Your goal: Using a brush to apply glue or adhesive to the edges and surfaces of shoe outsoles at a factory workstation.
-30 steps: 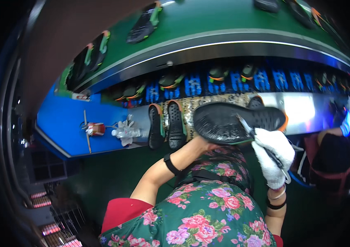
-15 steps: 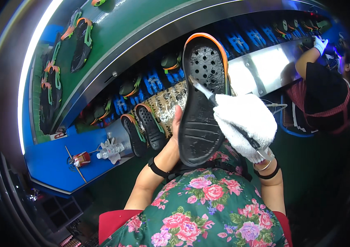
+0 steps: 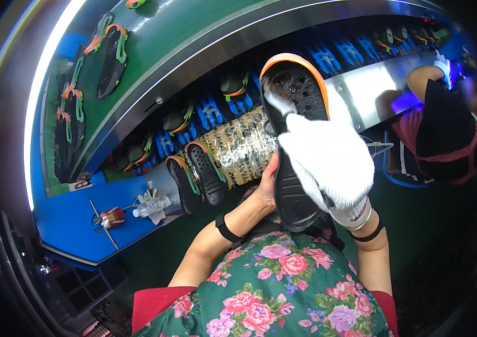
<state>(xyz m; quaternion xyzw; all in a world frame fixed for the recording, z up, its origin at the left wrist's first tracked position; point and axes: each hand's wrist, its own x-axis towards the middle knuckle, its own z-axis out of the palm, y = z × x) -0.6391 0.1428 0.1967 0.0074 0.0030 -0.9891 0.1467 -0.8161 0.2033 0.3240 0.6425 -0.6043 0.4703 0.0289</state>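
Observation:
Upright in front of me is a black shoe sole (image 3: 293, 196) with an orange rim round its far end and a patch of round holes there. My left hand (image 3: 269, 181) grips it by the left edge, most of the fingers hidden behind it. A white knitted glove covers my right hand (image 3: 328, 160), closed round a brush (image 3: 279, 101). The brush's bristle end, blurred, lies at the left part of the holed area. Much of the sole's right side is behind the glove.
Two more black soles, a left one (image 3: 182, 182) and a right one (image 3: 207, 171), lean by a tape-covered ledge (image 3: 244, 149). A blue table (image 3: 70, 224) carries a plastic bottle (image 3: 151, 206) and a red container (image 3: 112, 218). Shoe parts lie on a green belt (image 3: 148, 50). A co-worker (image 3: 441, 129) sits at right.
The sole has moved right and turned slightly. My left hand went right and a little lower with it. My right hand and the brush have shifted up along the holed end.

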